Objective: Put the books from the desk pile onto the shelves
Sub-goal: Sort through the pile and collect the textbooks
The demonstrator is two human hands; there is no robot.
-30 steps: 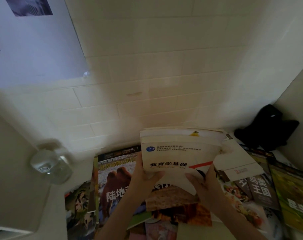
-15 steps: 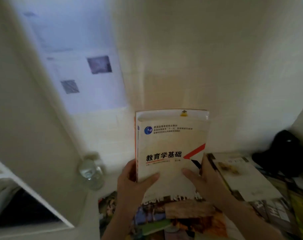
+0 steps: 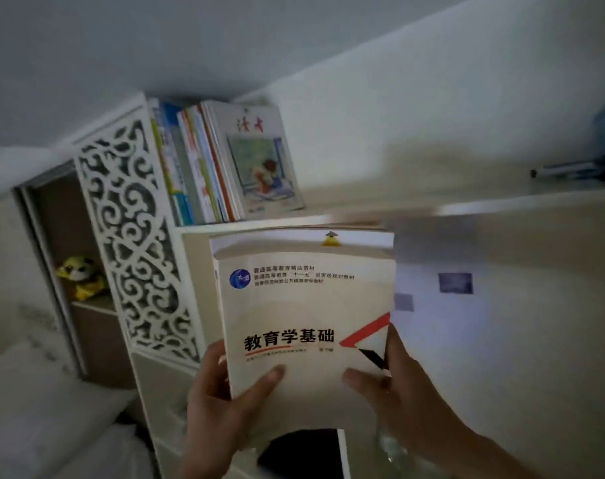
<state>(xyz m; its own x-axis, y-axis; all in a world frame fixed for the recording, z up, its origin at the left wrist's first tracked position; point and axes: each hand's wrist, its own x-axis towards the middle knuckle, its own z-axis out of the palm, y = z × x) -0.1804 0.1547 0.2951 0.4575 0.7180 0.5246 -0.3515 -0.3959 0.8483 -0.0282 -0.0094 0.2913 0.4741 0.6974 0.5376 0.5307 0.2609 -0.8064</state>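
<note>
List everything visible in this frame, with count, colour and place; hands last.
textbook: one, cream cover with black title and red stripe, held upright at centre
row of books: several, mixed colours, standing on the top shelf, exact count unclear
shelf unit: one, white with carved scroll panel, left of centre
plush toy: one, yellow, in the left cubby
pens: dark, blurred, on the ledge at upper right
wall sheet: one, white with dark patches, right of the textbook
left hand: grips the textbook's lower left edge
right hand: grips its lower right edge
</note>
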